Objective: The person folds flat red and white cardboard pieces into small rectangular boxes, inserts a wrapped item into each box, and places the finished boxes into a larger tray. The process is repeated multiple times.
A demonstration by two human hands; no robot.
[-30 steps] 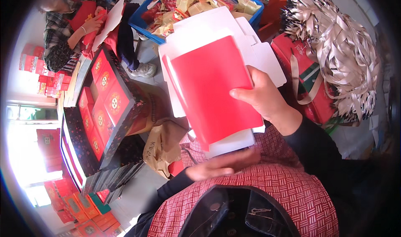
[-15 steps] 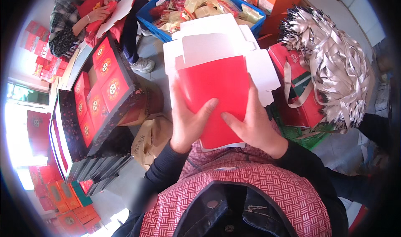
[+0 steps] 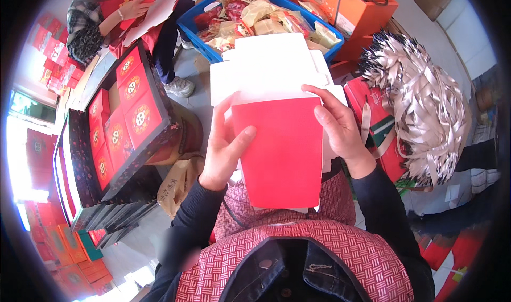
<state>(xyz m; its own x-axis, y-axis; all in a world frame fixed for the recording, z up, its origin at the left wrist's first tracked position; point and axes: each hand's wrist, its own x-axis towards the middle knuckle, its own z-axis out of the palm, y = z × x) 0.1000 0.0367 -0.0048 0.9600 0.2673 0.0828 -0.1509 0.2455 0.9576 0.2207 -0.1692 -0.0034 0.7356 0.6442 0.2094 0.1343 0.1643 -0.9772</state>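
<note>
Left hand: my fingers closed on left edge of red box, thumb across its front.
Right hand: fingers curled over top right corner, gripping it too.
Box: held upright in front of my chest, white flaps open at top.
Beyond: blue crate w/ wrapped packets, ribbon bundle to the right, tray of red boxes to the left.
Far left: another person's hand on a white sheet.
</note>
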